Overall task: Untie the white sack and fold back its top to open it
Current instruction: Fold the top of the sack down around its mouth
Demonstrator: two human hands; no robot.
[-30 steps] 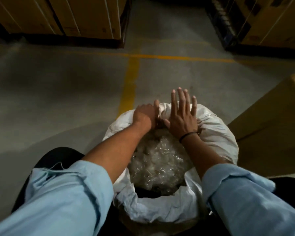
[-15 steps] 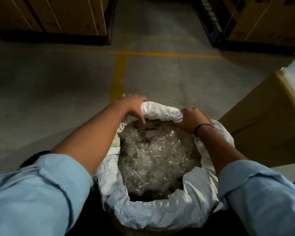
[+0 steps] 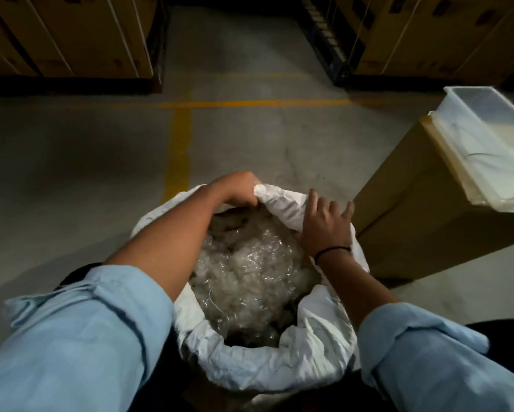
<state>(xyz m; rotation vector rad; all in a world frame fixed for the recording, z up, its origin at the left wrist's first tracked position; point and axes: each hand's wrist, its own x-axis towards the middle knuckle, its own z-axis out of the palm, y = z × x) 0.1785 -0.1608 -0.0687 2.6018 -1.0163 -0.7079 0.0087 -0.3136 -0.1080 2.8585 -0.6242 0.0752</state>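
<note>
1. Head view: grey concrete floor (image 3: 71,179), dimly lit, crossed by painted yellow lines (image 3: 178,150) meeting in a T ahead of the sack.
2. Tall brown cardboard cartons (image 3: 71,34) stacked at the far left and far right, on dark pallets.
3. Open white woven plastic sack (image 3: 267,364) standing at the near edge of the floor, top rolled outward; clear crinkled plastic packets (image 3: 247,272) filling the inside.
4. Left hand (image 3: 238,188) curled tight, pinching the sack's far rim.
5. Right hand (image 3: 324,224) loosely spread, fingers partly extended, pressing on the same fold; a black wristband (image 3: 331,251) on the wrist.
6. Rolled light-blue sleeves (image 3: 80,337) on both arms.
7. Just right of the sack, a brown cardboard box (image 3: 413,218) carrying a translucent plastic tray (image 3: 487,144).
</note>
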